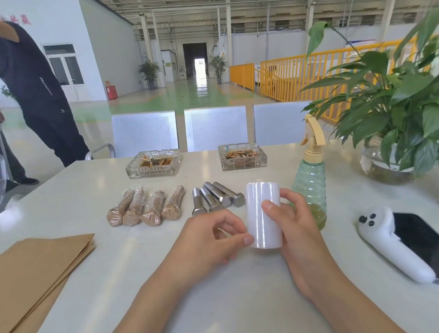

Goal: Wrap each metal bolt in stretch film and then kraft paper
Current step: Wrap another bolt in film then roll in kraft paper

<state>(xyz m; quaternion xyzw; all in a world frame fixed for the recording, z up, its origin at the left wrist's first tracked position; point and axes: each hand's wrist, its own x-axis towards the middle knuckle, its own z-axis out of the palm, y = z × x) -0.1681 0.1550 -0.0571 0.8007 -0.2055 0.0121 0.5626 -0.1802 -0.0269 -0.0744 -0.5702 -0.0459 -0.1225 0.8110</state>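
And there it was, the roll of stretch film (263, 214) standing upright, held over the white table (227, 301) with both hands on it. The right hand (298, 228) wrapped round the roll from the right, thumb laid across its front, while the left hand (215, 238) pinched at the roll's lower left edge with thumb and curled fingers. Just behind the hands lay four bare metal bolts (217, 196), side by side, hex heads toward the person. To their left sat four wrapped bolts (147, 208), brown paper showing under shiny film, lined up in a row. Sheets of kraft paper (32, 278) lay stacked at the table's left edge, well apart from the hands. A green spray bottle (310, 181) stood just behind the right hand. Two glass ashtrays (153, 163) sat farther back, a potted plant (396, 109) at the far right, and a phone with a white controller (394, 245) lay on the right.
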